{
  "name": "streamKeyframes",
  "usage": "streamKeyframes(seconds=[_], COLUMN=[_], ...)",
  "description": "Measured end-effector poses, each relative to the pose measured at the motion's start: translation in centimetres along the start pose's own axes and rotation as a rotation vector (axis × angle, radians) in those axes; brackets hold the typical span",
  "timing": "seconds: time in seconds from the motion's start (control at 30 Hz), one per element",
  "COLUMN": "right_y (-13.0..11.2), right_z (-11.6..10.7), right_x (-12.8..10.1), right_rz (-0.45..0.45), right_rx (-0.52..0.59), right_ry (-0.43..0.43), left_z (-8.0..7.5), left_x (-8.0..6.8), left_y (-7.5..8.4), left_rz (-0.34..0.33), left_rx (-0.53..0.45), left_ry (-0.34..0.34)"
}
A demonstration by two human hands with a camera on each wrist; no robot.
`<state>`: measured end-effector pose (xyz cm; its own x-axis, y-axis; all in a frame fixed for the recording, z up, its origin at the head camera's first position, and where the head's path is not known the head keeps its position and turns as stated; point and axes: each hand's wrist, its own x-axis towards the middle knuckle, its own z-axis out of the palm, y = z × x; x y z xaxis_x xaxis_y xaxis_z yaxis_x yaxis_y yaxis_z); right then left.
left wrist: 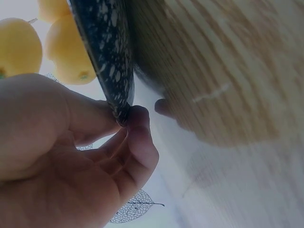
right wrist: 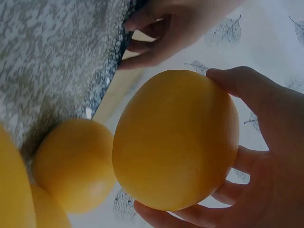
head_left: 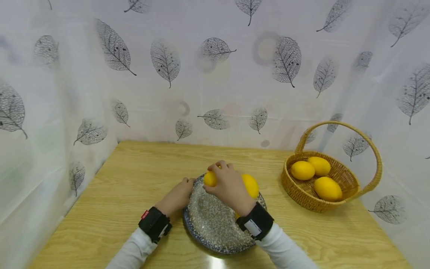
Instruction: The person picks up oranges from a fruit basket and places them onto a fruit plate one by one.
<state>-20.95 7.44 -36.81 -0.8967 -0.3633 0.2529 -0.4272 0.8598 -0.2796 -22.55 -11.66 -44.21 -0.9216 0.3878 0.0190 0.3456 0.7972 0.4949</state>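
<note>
Head view first: the right hand has its fingers curled round a lemon over the far part of a speckled plate. The left hand is at the plate's left rim, but its fingertips are mostly hidden here. Another lemon sits just right of the right hand. Only this view gets the wicker basket on the right of the table, with three lemons in it.

Left wrist cam clears up the hidden bit: thumb and fingers are pinched together on the rim, basically no gap beyond the plate's thickness. You also get the dark speckled underside, plus yellow fruit above the hand.

Right wrist cam: thumb on one side of the held lemon, fingers on the other, spread about as wide as the fruit. It looks nearly round from here, so I honestly can't tell its long axis or which way the tip points. More lemons crowd the lower left.
</note>
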Motion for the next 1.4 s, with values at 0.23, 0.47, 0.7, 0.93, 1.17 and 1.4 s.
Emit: streamKeyframes(seconds=[0.23, 0.47, 0.7, 0.93, 1.17, 1.4], right_y=[-0.9, -0.9, -0.8, -0.7, -0.7, -1.0], right_z=[1.8, 3.3, 4.5, 4.9, 4.5, 4.2], right_x=[0.3, 0.6, 0.6, 0.4, 0.2, 0.1], right_rz=[-0.013, -0.019, -0.072, -0.073, -0.089, -0.089], right_rx=[0.020, -0.003, -0.039, -0.061, -0.109, -0.126], right_ry=[-0.039, -0.066, -0.068, -0.054, -0.018, -0.030], left_z=[-0.2, 0.1, 0.2, 0.2, -0.1, -0.2], left_x=[0.0, 0.1, 0.1, 0.3, 0.3, 0.1], left_y=[0.0, -0.3, -0.4, -0.4, -0.2, 0.0], left_rz=[0.027, 0.055, 0.058, 0.043, 0.035, 0.022], left_rx=[0.007, 0.026, 0.044, 0.041, 0.040, 0.032], left_ry=[0.013, 0.028, 0.020, 0.009, 0.018, 0.003])
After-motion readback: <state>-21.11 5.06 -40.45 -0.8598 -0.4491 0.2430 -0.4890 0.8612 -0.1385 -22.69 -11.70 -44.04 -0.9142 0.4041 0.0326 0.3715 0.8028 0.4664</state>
